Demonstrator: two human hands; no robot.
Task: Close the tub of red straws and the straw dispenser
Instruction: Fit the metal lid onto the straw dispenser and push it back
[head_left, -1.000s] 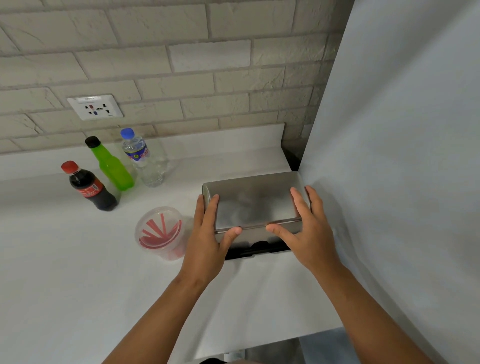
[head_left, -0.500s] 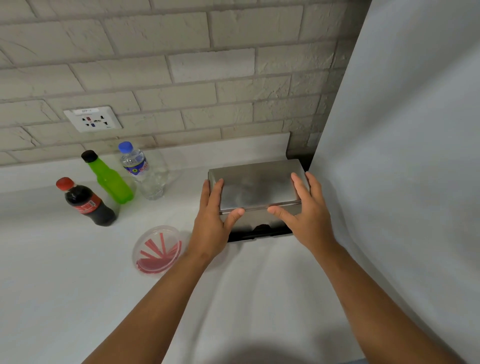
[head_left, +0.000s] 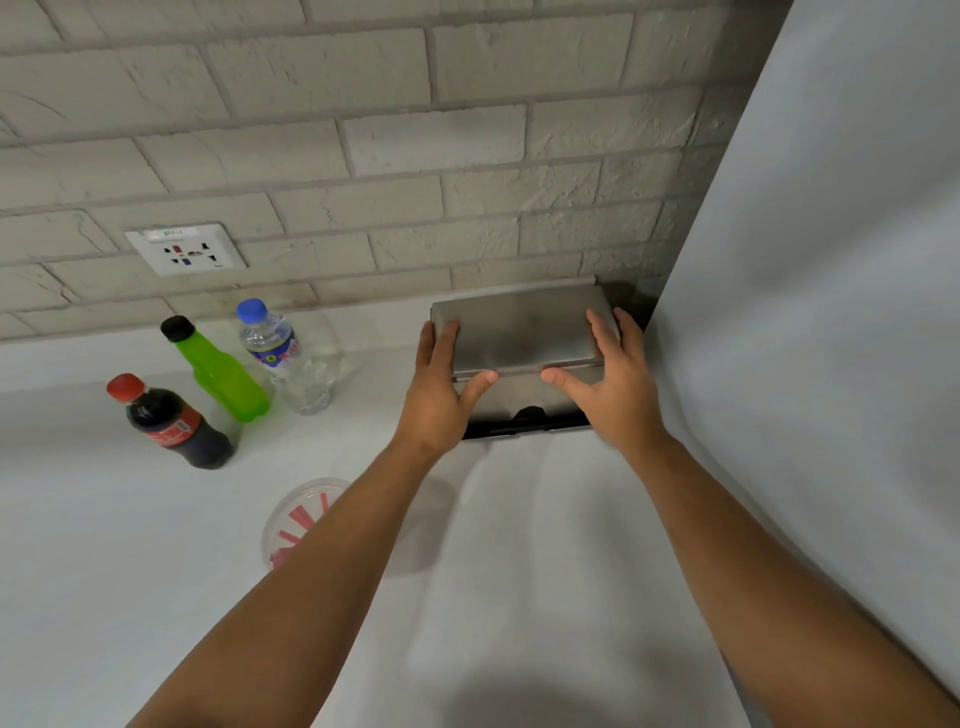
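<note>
The steel straw dispenser (head_left: 522, 335) stands against the brick wall at the back of the white counter, its lid down. My left hand (head_left: 439, 389) grips its left end, fingers on top and thumb at the lid's front edge. My right hand (head_left: 610, 382) holds the right end the same way. The clear round tub of red straws (head_left: 298, 517) sits nearer, left of centre, with its lid on; my left forearm covers its right side.
Three bottles stand at the back left: a cola bottle (head_left: 169, 421), a green bottle (head_left: 221, 371) and a water bottle (head_left: 283, 356). A wall socket (head_left: 184, 249) is above them. A tall white panel (head_left: 831, 312) closes off the right side.
Both hands have slid the dispenser back across the counter to the wall. The tub has stayed put, and my left forearm now passes over it.
</note>
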